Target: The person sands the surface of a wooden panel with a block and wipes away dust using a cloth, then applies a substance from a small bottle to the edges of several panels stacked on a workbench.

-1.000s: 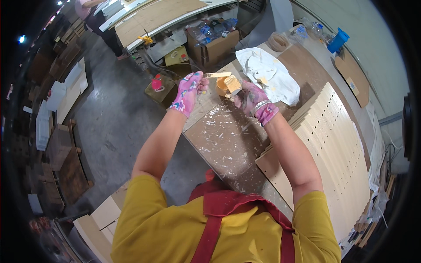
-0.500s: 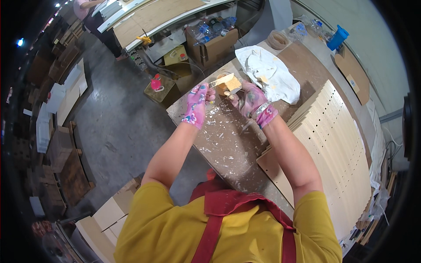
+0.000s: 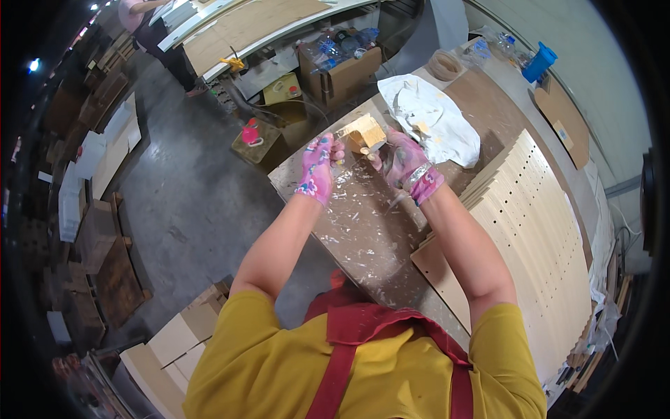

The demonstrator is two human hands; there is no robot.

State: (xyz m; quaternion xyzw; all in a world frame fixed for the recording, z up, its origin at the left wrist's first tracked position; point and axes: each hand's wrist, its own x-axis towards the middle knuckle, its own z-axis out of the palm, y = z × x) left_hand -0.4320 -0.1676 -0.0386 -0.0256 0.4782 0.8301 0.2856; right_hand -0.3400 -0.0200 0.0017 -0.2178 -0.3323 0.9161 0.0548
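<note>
Both my hands wear pink flowered gloves with bare fingertips, and they meet over the near-left part of a brown worktable. Between them is a small, pale yellow block-like piece, with smeared, crumbly-looking faces; its kind is not clear. My right hand is closed at the piece's right side. My left hand is closed at its left, fingers pinched on something thin that I cannot make out. Right behind my right hand lies a crumpled white cloth or plastic sheet with yellowish lumps on it.
A stack of pale, drilled wooden panels fans out along the table's right. At the back are a tape roll and a blue cup. Beyond the table stand yellow cans and a carton of bottles. A person stands far left.
The yellowish piece has turned slightly between my hands, showing its faces at a different angle. My hands stay almost in place; the whole view has shifted a little.
</note>
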